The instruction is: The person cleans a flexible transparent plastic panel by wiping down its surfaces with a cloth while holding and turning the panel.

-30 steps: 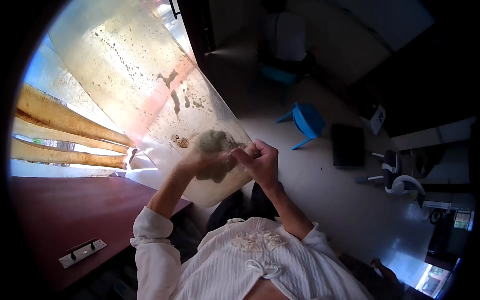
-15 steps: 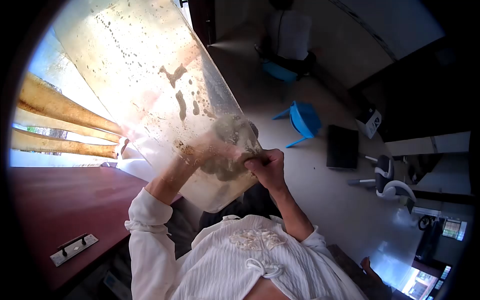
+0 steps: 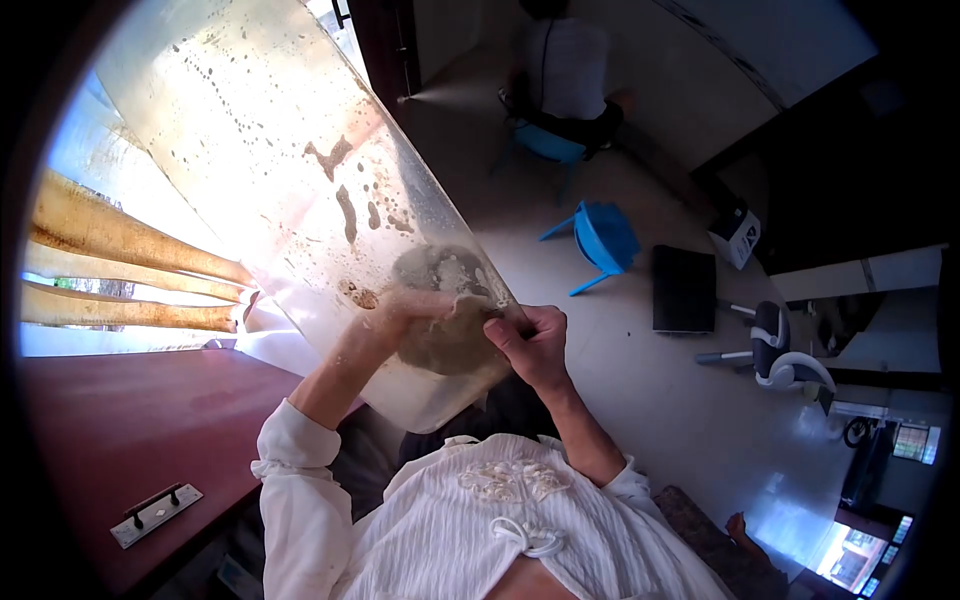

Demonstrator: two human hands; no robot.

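Observation:
A large translucent plastic sheet [image 3: 260, 190], marked with dark spots and smears, slants from the upper left down to my lap. Near its lower right edge is a round, thin, greyish film [image 3: 450, 345]. My left hand [image 3: 415, 308] reaches across the plastic with its fingers closed at the film's upper part, where an edge looks curled up. At the sheet's right edge, my right hand [image 3: 538, 345] is closed in a pinch on the plastic, thumb on the near face. The fingertips of both hands are close together and partly hidden.
A dark red table [image 3: 150, 430] with a metal handle [image 3: 157, 515] lies at left, below a bright window with tan curtains [image 3: 140, 250]. Another person [image 3: 565, 70] sits at the back. A blue stool [image 3: 605, 240], a black flat box [image 3: 684, 290] and a grey-white device [image 3: 785, 350] stand to the right.
The plastic sheet has shifted slightly left and down in view. My left hand has moved a little left, showing more of the round film. My right hand keeps its pinch.

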